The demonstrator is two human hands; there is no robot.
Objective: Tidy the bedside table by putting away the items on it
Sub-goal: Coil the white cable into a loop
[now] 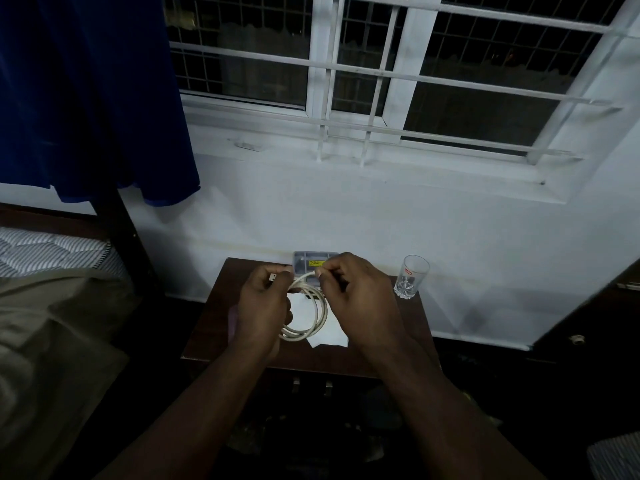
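A white cable [320,315] hangs in a coil between my two hands above the dark wooden bedside table [211,327]. My left hand [265,306] pinches the cable's plug end and holds the loops. A little to the right, my right hand [360,299] grips another stretch of the same cable. Under the coil lies a white sheet of paper [334,336]. A grey box with a yellow label [308,263] stands at the table's back edge, partly hidden by my hands. An empty drinking glass [411,277] stands upright at the back right corner.
A bed with a striped mattress [52,252] and a grey blanket [59,323] is on the left. A blue curtain [93,98] hangs above it. The white wall and barred window [381,81] rise behind the table. Dark furniture [588,327] stands at the right.
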